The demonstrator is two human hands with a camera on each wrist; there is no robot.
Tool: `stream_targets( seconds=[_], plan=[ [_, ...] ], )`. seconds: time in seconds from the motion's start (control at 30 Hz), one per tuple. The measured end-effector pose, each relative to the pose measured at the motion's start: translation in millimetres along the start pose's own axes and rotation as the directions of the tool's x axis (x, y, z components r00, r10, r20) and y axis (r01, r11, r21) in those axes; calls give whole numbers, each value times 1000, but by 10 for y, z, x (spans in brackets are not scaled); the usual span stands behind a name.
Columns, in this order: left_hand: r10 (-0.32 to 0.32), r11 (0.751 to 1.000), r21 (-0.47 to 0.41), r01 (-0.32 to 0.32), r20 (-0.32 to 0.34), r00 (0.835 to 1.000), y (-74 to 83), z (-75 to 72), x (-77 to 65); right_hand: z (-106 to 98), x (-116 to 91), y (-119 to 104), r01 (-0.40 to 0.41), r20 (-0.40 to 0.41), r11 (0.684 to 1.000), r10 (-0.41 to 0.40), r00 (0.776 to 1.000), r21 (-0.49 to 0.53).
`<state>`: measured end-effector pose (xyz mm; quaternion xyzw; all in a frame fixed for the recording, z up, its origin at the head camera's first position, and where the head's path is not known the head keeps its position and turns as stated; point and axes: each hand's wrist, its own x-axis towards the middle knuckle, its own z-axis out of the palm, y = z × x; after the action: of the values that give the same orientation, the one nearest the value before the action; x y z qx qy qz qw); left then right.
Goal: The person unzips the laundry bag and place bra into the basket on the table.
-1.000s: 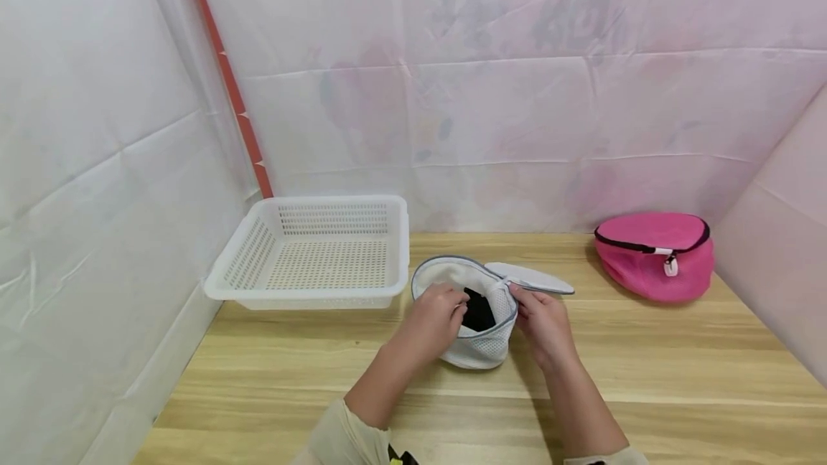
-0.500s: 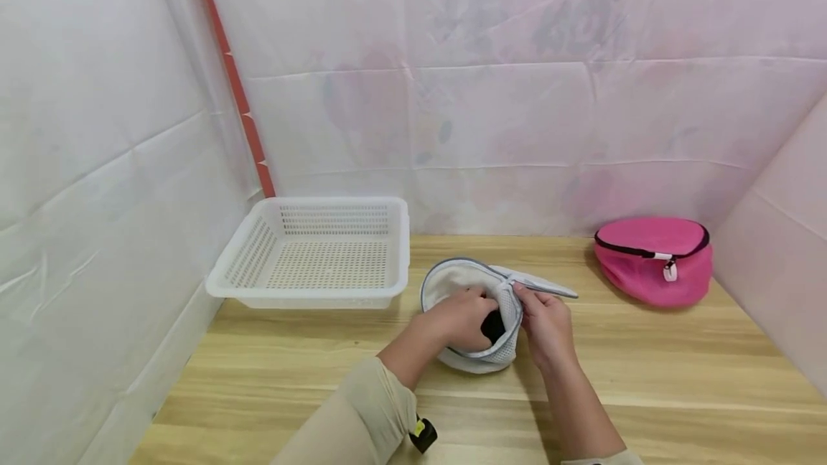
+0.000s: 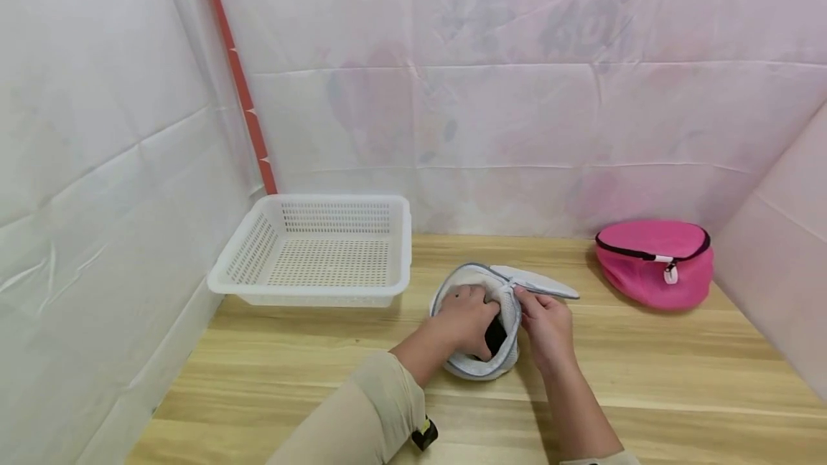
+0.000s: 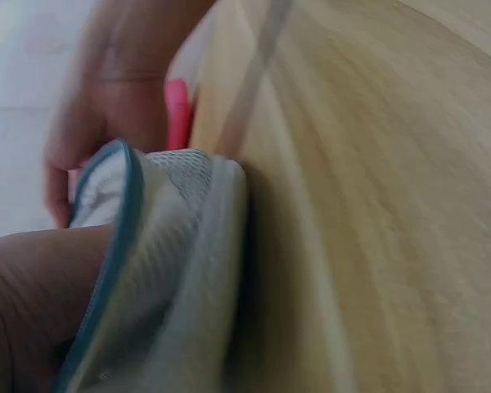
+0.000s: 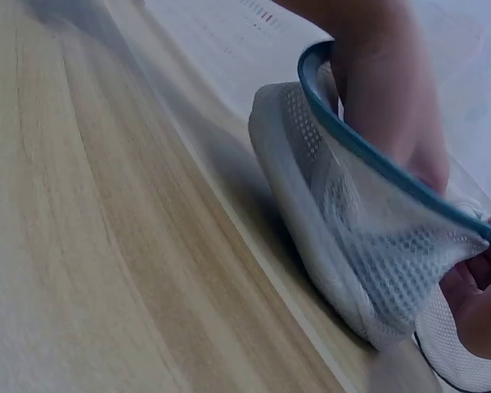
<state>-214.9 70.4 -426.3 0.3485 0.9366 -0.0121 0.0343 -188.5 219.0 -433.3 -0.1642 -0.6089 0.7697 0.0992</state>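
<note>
Here, a soft, round white mesh bag [image 5: 385, 258], honeycombed along its wall and edged with smooth blue-grey piping [image 5: 368, 153], sits on the wood-grained table [image 3: 291, 372]. The right hand [image 3: 548, 325] pinches its rim beside the flat, folded-back lid [image 3: 539, 283]. The left hand [image 3: 466, 318] reaches inside against a dark black item [image 3: 496, 336]; whether its fingers grip that, I cannot tell. A rigid white plastic basket [image 3: 310, 298], slotted all over, stands left; a rounded pink pouch [image 3: 654, 275] with black zip trim slumps right.
</note>
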Motion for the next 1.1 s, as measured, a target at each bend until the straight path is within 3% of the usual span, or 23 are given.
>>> stream_targets(
  seconds=[0.13, 0.37, 0.53, 0.63, 0.73, 0.83, 0.9, 0.97, 1.03, 1.1],
  plan=[
    [15, 998, 58, -10, -87, 996, -7, 64, 35, 18, -2, -4, 21, -26, 999, -21, 999, -34],
    [51, 999, 4, -51, -58, 997, -45, 106, 60, 24, 10, -1, 40, -70, 994, -47, 996, -101],
    [63, 997, -30, -68, -142, 988, -87, 76, 48, 9, 11, 15, 54, -106, 993, -64, 992, -102],
    [38, 998, -46, -50, -231, 972, -126, 21, 7, -7, 18, 22, 60, -124, 995, -70, 990, -77],
    [-26, 997, -83, -1, -322, 946, -149, -30, -45, -16, 33, 33, 63, -133, 996, -71, 989, -58],
    [-128, 981, -189, 51, -418, 899, -140, -76, -76, -18, 38, 41, 64, -144, 995, -74, 987, -72],
    [-202, 945, -324, 46, -468, 860, -131, -115, -84, -20, 37, 46, 60, -149, 994, -73, 986, -94],
    [-277, 874, -486, 2, -495, 824, -123, -164, -94, -26, 36, 53, 57, -155, 992, -75, 985, -115],
    [-331, 765, -639, -83, -500, 800, -127, -229, -115, -34, 35, 60, 54, -160, 990, -75, 984, -131],
    [-357, 642, -745, -182, -500, 789, -145, -326, -157, -45, 36, 68, 50, -161, 990, -72, 984, -135]
  ],
)
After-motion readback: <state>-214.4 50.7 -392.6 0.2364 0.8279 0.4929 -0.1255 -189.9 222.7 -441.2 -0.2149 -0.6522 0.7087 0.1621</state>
